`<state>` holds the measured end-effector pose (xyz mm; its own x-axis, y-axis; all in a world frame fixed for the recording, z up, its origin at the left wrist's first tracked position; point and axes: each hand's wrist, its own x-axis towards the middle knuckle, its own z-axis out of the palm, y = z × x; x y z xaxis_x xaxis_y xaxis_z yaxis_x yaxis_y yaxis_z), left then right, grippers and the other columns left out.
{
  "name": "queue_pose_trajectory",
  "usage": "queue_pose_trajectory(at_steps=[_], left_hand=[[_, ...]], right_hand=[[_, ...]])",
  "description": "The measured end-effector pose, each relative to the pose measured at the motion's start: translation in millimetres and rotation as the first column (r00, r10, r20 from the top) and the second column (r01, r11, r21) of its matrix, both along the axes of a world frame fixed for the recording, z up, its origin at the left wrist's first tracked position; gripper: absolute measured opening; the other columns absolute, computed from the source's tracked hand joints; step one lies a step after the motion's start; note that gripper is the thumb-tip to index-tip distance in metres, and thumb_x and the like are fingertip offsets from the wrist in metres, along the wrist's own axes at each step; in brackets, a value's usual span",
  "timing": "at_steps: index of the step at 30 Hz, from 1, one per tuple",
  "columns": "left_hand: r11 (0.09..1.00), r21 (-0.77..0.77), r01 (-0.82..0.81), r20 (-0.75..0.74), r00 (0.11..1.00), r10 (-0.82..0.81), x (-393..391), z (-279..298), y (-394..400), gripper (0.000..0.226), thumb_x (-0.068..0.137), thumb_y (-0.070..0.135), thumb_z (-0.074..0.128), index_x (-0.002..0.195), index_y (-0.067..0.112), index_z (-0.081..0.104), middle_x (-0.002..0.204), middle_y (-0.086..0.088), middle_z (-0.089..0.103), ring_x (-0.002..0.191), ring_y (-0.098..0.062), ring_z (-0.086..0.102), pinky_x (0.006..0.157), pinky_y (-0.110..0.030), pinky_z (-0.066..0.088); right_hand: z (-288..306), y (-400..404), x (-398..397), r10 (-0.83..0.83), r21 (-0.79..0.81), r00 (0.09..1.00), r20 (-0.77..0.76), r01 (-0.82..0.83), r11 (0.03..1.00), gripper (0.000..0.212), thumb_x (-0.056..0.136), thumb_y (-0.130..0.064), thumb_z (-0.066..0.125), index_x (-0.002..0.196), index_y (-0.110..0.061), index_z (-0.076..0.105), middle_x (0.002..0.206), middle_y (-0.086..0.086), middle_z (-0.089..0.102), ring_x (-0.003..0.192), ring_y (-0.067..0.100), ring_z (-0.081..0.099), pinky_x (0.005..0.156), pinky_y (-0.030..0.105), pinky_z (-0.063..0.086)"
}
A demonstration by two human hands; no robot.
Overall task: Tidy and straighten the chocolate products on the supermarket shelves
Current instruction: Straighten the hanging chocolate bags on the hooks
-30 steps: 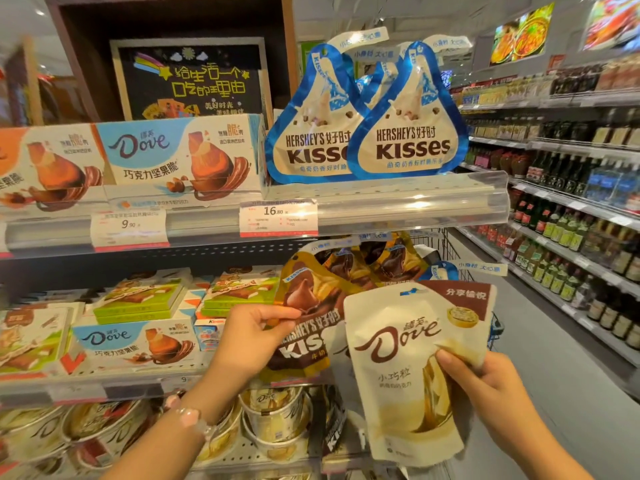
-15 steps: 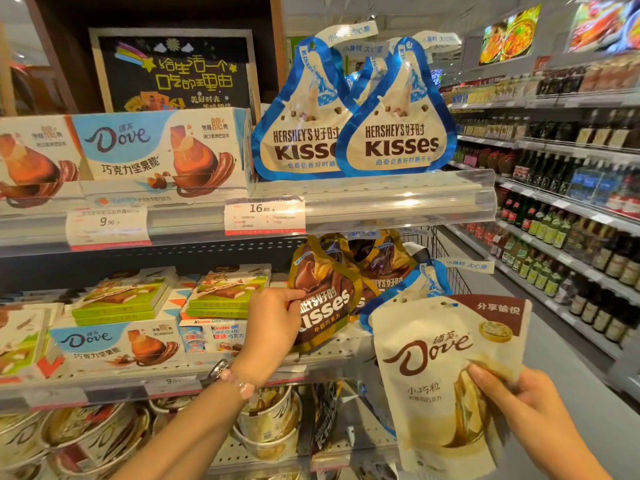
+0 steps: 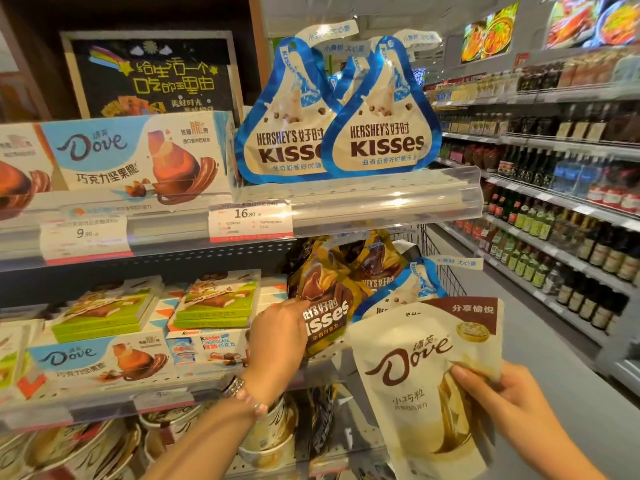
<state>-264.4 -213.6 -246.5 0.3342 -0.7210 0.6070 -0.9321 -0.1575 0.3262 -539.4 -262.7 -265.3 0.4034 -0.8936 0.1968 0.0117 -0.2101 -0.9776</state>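
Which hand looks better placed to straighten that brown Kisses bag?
The left hand: it already rests on the brown Kisses bag on the middle shelf. The right hand is busy holding the Dove pouch.

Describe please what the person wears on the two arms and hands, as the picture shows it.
Both forearms are bare, with no sleeves in view, and neither hand wears a glove. The left hand has a bracelet at the wrist, made of a silvery metallic part and pale pink beads. The right hand shows no ring, watch or band.
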Motion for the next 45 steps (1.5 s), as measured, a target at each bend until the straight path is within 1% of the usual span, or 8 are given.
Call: queue_pose_trajectory(at_steps=[12, 16, 19, 23, 26, 30, 35, 45], left_hand=[[0.962, 0.275, -0.001, 0.01, 1.0, -0.001, -2, -30, -20, 0.053, 0.079, 0.015, 0.07, 0.129, 0.024, 0.054, 0.126, -0.002, 0.059, 0.117, -0.022, 0.053, 0.099, -0.031, 0.04], [0.968, 0.187, 0.165, -0.058, 0.986, -0.157, -2, -26, -8, 0.03, 0.09, 0.032, 0.055, 0.118, 0.021, 0.056, 0.124, -0.029, 0.046, 0.11, -0.054, 0.041, 0.096, -0.063, 0.034], [0.989, 0.007, 0.15, -0.067, 0.987, -0.149, 0, -32, 0, 0.046, 0.088, 0.01, 0.059, 0.132, 0.019, 0.052, 0.143, -0.005, 0.038, 0.126, -0.02, 0.044, 0.106, -0.029, 0.036], [0.978, -0.141, 0.152, -0.132, 0.976, -0.171, -4, -24, 10, 0.039, 0.087, 0.008, 0.061, 0.124, 0.017, 0.057, 0.138, 0.008, 0.035, 0.122, 0.014, 0.023, 0.103, -0.012, 0.024], [0.916, -0.325, 0.234, -0.216, 0.925, -0.313, -14, -11, 26, 0.015, 0.09, 0.026, 0.056, 0.104, 0.03, 0.061, 0.117, 0.019, 0.049, 0.113, 0.009, 0.04, 0.093, -0.008, 0.034], [0.843, -0.298, 0.448, -0.653, 0.549, -0.522, -28, 14, 42, 0.039, 0.072, 0.048, 0.068, 0.107, 0.04, 0.054, 0.107, 0.014, 0.063, 0.103, -0.007, 0.059, 0.084, -0.016, 0.048], [0.819, -0.194, 0.541, -0.848, 0.328, -0.417, -34, 30, 39, 0.06, 0.056, 0.021, 0.082, 0.112, 0.021, 0.058, 0.102, 0.003, 0.072, 0.096, -0.018, 0.068, 0.073, -0.029, 0.057], [0.871, -0.186, 0.454, -0.804, 0.44, -0.401, -34, 32, 33, 0.02, 0.081, 0.008, 0.068, 0.094, 0.022, 0.072, 0.09, 0.007, 0.074, 0.085, -0.006, 0.07, 0.061, -0.015, 0.053]], right_hand=[[0, -2, 3, 0.042, -0.012, 0.999, -0.008, -0.042, 0.999, 0.02, 0.072, -0.018, 0.063, 0.087, -0.013, 0.074, 0.091, 0.001, 0.074, 0.082, 0.015, 0.07, 0.061, 0.018, 0.054], [-4, -3, 6, 0.037, 0.014, 0.999, 0.009, -0.037, 0.999, 0.016, 0.078, -0.014, 0.061, 0.091, -0.011, 0.071, 0.09, -0.001, 0.074, 0.081, 0.013, 0.071, 0.06, 0.017, 0.053], [-6, -5, 11, 0.009, 0.032, 0.999, 0.05, -0.01, 0.999, 0.014, 0.08, -0.011, 0.06, 0.09, -0.008, 0.07, 0.087, -0.001, 0.075, 0.077, 0.013, 0.071, 0.058, 0.016, 0.053], [-10, -8, 16, -0.028, 0.037, 0.995, 0.092, 0.024, 0.999, 0.016, 0.079, -0.014, 0.061, 0.089, -0.005, 0.07, 0.085, 0.005, 0.075, 0.077, 0.018, 0.072, 0.058, 0.019, 0.054], [-13, -10, 22, -0.04, 0.039, 0.993, 0.108, 0.036, 0.999, 0.018, 0.078, -0.017, 0.062, 0.09, -0.006, 0.07, 0.085, 0.004, 0.075, 0.078, 0.019, 0.072, 0.059, 0.021, 0.055], [-13, -11, 28, 0.002, 0.045, 0.995, 0.105, -0.006, 0.999, 0.025, 0.075, -0.025, 0.062, 0.092, -0.008, 0.07, 0.088, 0.004, 0.075, 0.081, 0.021, 0.072, 0.061, 0.023, 0.056], [-8, -9, 36, 0.042, 0.018, 0.992, 0.116, -0.044, 0.999, 0.022, 0.076, -0.029, 0.062, 0.09, -0.015, 0.071, 0.088, 0.001, 0.075, 0.082, 0.019, 0.072, 0.062, 0.023, 0.056], [1, -5, 40, 0.13, -0.03, 0.982, 0.137, -0.127, 0.991, 0.023, 0.079, -0.02, 0.062, 0.096, -0.007, 0.07, 0.096, 0.007, 0.074, 0.09, 0.023, 0.07, 0.075, 0.033, 0.058]])
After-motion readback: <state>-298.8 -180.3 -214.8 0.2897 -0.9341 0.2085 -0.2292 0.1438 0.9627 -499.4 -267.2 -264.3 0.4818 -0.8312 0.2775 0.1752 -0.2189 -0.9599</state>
